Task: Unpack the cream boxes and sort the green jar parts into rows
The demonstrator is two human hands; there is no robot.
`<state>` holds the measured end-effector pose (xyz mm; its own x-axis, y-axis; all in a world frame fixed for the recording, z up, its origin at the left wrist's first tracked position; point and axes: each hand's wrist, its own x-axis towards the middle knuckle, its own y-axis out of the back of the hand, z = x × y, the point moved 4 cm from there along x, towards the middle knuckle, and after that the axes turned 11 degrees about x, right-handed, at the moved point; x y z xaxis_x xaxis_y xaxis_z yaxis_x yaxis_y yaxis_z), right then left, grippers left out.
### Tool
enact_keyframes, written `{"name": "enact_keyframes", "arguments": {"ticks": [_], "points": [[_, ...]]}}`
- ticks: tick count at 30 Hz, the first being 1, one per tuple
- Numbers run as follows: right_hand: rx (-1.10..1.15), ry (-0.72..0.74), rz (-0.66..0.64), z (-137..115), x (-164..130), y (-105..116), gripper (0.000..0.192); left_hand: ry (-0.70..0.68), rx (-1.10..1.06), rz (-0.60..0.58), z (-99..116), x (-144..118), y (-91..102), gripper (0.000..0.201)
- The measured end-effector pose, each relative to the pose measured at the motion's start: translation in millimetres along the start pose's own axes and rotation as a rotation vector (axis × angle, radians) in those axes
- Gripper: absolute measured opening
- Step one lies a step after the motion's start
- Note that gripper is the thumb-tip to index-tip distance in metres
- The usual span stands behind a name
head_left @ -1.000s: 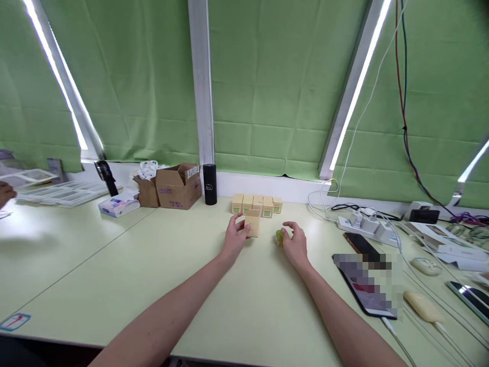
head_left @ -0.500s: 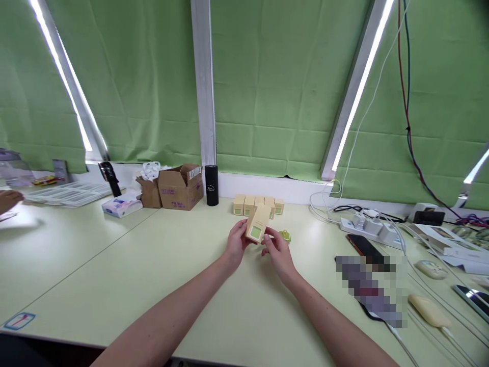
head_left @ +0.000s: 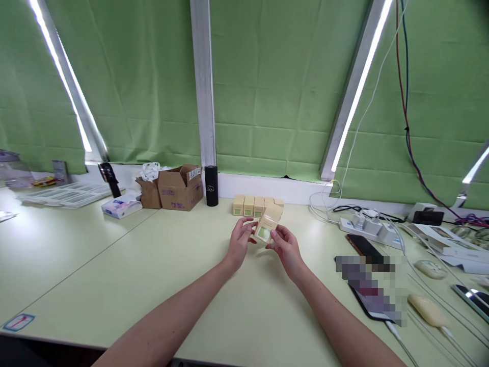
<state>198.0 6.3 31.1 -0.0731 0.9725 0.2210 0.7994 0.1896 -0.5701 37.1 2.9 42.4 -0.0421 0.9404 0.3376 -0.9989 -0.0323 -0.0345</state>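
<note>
Green curtains back a worktop (head_left: 114,275) where left hand (head_left: 240,242) and right hand (head_left: 286,246) pinch one green-labelled box (head_left: 266,228), writing unreadable.

green blinds (head_left: 275,92) | daylight slits | pale green table (head_left: 114,265)

The small box (head_left: 266,228) held between the left hand (head_left: 240,241) and right hand (head_left: 287,246) looks like matt tan cardboard with a smooth green printed panel. Behind it, the row of boxes (head_left: 256,205) shows the same matt card. The table (head_left: 114,265) under them is a smooth, pale green laminate with a soft sheen. Left of the row, the cylinder (head_left: 211,178) looks matt black, and the open carton (head_left: 179,186) is rough brown corrugated cardboard. The curtain (head_left: 267,92) behind is creased green cloth.
</note>
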Motion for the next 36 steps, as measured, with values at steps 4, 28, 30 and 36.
{"name": "enact_keyframes", "arguments": {"ticks": [4, 28, 30, 36], "points": [[0.051, 0.000, 0.052, -1, 2, 2, 0.052, -0.078, 0.075, -0.102, 2, -6, -5.4, 0.043], [-0.040, -0.033, 0.030, 10, 0, 3, 0.066, -0.120, 0.205, -0.130, 1, -9, -11.3, 0.038], [-0.036, -0.036, 0.010, 10, -1, 2, 0.067, -0.125, 0.201, -0.123, 2, -10, -11.2, 0.038], [-0.041, -0.042, 0.027, 13, 1, 5, 0.069, -0.131, 0.197, -0.104, 3, -10, -11.3, 0.038]]}}
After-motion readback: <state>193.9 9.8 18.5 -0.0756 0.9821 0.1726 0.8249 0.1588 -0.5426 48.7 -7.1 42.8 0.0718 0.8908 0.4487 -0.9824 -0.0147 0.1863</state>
